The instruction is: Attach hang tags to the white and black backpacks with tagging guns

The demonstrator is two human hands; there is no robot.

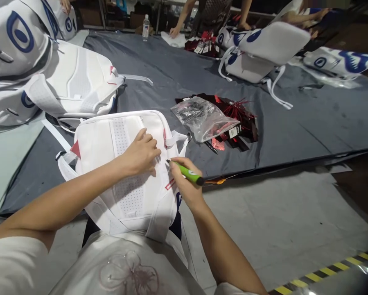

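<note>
A white backpack (99, 143) lies at the table's near edge and against my body, its padded back panel and shoulder straps facing up. My left hand (142, 155) rests on the right half of that panel, its fingers partly spread and bent. In my right hand (185, 184) is a green marker (186, 173) with a dark end. Its dark tip points left, close to the panel beside a red tab; whether it touches the fabric I cannot tell.
More white backpacks (79, 78) with blue eye prints are piled at left, others (263, 49) at far right. Red-and-black tags (248, 127) lie under a clear plastic bag (202, 116) on the dark-covered table (294, 135). A bottle (145, 28) and a co-worker's hand (174, 32) are at the back.
</note>
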